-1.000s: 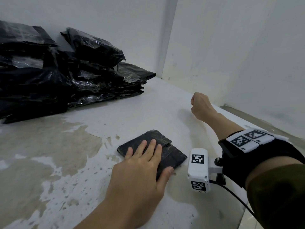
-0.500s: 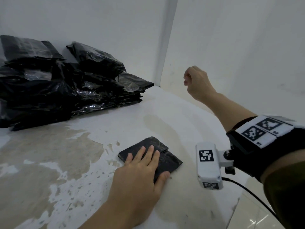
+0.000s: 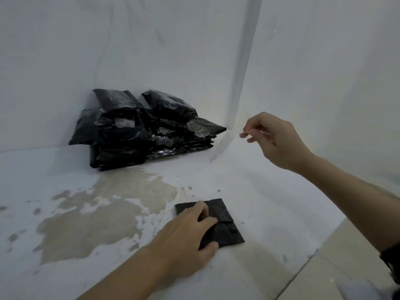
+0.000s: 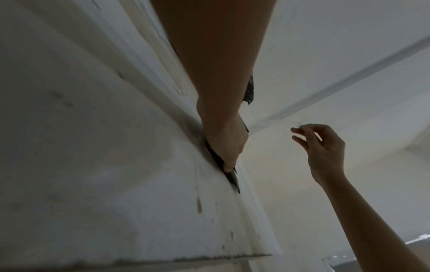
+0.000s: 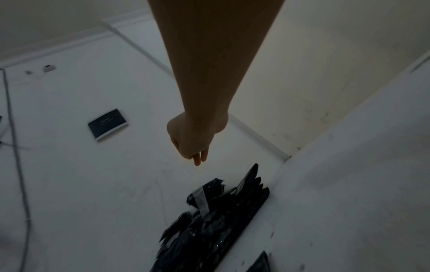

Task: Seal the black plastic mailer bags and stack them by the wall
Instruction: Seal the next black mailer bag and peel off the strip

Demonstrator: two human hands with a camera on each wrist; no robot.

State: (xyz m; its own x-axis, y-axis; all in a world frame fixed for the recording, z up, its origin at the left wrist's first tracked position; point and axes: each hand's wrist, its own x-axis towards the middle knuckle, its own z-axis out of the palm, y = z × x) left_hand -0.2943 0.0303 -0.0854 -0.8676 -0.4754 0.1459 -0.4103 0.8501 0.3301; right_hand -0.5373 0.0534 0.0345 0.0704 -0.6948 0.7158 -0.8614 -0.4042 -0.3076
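Head view: the left hand (image 3: 190, 230) rests on a small folded black mailer bag (image 3: 218, 224) on the worn white table (image 3: 86, 213), fingers curling at its fold, thumb at the near edge. The right hand (image 3: 275, 139) hangs in the air, loosely curled, holding nothing I can see. The stack of sealed bags (image 3: 142, 128) sits against the wall (image 3: 108, 50).

Left wrist view: fingertips (image 4: 229, 166) pin the bag flat.

Right wrist view: the stack lies below the raised hand.

To do this well, keep the bag pinned and press the flap firmly along its whole length
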